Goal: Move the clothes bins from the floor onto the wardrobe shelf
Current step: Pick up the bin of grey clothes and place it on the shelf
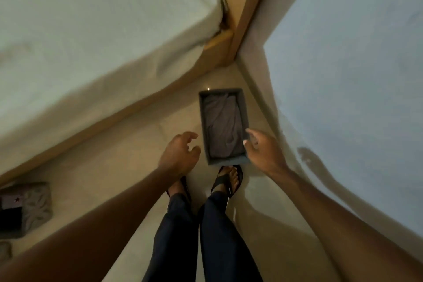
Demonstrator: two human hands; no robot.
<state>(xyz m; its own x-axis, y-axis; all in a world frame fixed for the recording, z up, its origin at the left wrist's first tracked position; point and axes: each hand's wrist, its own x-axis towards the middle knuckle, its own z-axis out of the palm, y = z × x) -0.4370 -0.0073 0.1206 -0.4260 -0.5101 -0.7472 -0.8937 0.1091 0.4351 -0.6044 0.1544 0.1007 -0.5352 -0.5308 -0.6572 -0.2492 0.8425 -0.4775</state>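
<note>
A grey rectangular clothes bin (pixel 203 121) stands on the pale floor just ahead of my feet, with folded grey cloth (pixel 223 126) inside it. My left hand (pixel 180 153) hovers just left of the bin's near left corner, fingers apart and curled, holding nothing. My right hand (pixel 263 149) is at the bin's near right corner, fingers spread, its fingertips over or against the right rim; I cannot tell if it touches. No wardrobe shelf is in view.
A bed (pixel 91 36) with a white mattress and wooden frame fills the left and top. A pale blue wall (pixel 354 75) runs along the right, leaving a narrow floor strip. A patterned grey box (pixel 27 206) sits at the far left edge.
</note>
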